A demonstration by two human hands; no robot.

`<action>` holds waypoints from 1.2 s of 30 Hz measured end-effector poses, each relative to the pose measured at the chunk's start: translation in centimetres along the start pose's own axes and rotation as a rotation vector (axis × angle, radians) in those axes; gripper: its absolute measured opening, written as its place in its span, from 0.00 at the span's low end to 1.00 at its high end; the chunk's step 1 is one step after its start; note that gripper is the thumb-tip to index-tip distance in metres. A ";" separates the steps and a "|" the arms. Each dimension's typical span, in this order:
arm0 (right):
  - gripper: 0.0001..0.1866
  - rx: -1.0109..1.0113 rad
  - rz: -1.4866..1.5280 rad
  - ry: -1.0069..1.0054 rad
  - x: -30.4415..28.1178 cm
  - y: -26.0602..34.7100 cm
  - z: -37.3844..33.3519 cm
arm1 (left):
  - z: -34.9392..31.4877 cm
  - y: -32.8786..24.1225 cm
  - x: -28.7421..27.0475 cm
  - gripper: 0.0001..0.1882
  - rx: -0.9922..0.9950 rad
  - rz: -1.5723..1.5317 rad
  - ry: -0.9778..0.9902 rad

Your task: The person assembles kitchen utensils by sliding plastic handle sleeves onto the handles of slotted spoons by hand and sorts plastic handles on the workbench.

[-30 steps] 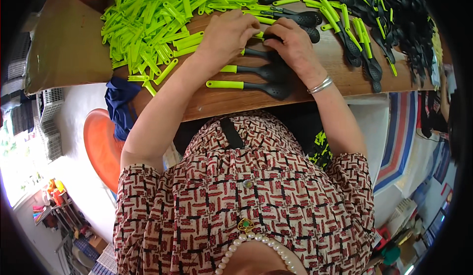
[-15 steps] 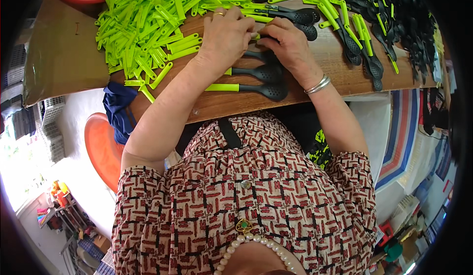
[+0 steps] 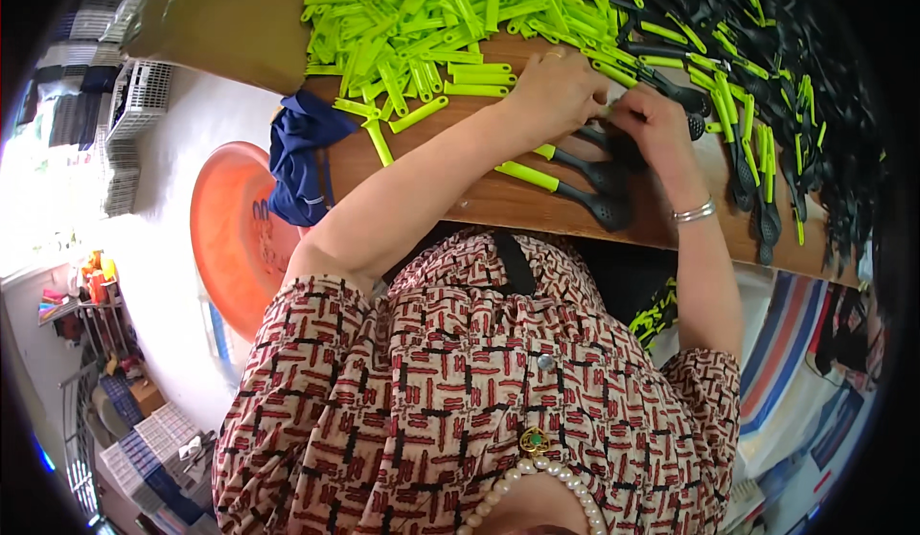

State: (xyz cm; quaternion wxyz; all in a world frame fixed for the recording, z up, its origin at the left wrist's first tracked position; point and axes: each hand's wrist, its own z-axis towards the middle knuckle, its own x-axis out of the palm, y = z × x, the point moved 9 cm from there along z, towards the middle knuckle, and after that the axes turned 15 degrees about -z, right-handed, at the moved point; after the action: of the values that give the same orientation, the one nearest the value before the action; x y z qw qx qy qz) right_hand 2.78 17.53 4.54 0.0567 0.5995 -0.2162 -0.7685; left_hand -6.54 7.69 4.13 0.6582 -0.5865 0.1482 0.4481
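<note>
Over the table, my left hand [image 3: 563,92] and my right hand [image 3: 659,125] meet with bent, closed fingertips. Whatever they pinch is mostly hidden by the fingers. Below them on the wood lie slotted or solid black utensils with green handles; one black spoon-like head [image 3: 604,211] has a bright green handle [image 3: 527,175], and another black head [image 3: 602,175] rests just above it. My left forearm crosses over some of the handles. Beyond my knuckles a green handle [image 3: 613,73] joins a further black utensil. Left of my left hand, loose green handles [image 3: 479,79] lie side by side.
A large heap of green handles [image 3: 412,18] covers the far table. Black utensils [image 3: 815,85] pile up at the right, some with green handles. A dark blue cloth [image 3: 305,157] hangs at the table's left edge, above an orange basin [image 3: 228,238]. Cardboard [image 3: 220,22] stands far left.
The whole view has swung, so table and hands appear farther right and lower. My hands stay together in the same pinching pose over the utensils.
</note>
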 end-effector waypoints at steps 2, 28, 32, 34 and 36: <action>0.06 -0.011 -0.005 -0.004 -0.5 0.2 -0.6 | -1.4 -1.0 -2.1 0.12 0.338 0.099 -0.087; 0.09 -0.052 -0.123 0.053 -0.9 -0.1 1.3 | 0.8 -1.5 -2.9 0.14 0.138 -0.239 0.131; 0.09 -0.158 -0.212 -0.114 -1.4 0.6 1.2 | 1.4 -1.6 -1.6 0.12 0.163 -0.179 0.156; 0.09 -0.136 -0.193 -0.132 -1.1 0.0 1.2 | 1.8 -1.5 -1.4 0.12 0.156 -0.164 0.149; 0.09 -0.152 -0.078 -0.181 -1.3 -0.2 1.0 | 2.0 -1.6 -1.3 0.11 0.199 -0.149 0.128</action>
State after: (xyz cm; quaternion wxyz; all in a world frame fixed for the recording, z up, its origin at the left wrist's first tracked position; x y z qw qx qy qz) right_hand 2.24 18.41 5.87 0.0520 0.5298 -0.1381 -0.8352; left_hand -6.66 9.09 6.65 0.7340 -0.5550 0.1896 0.3425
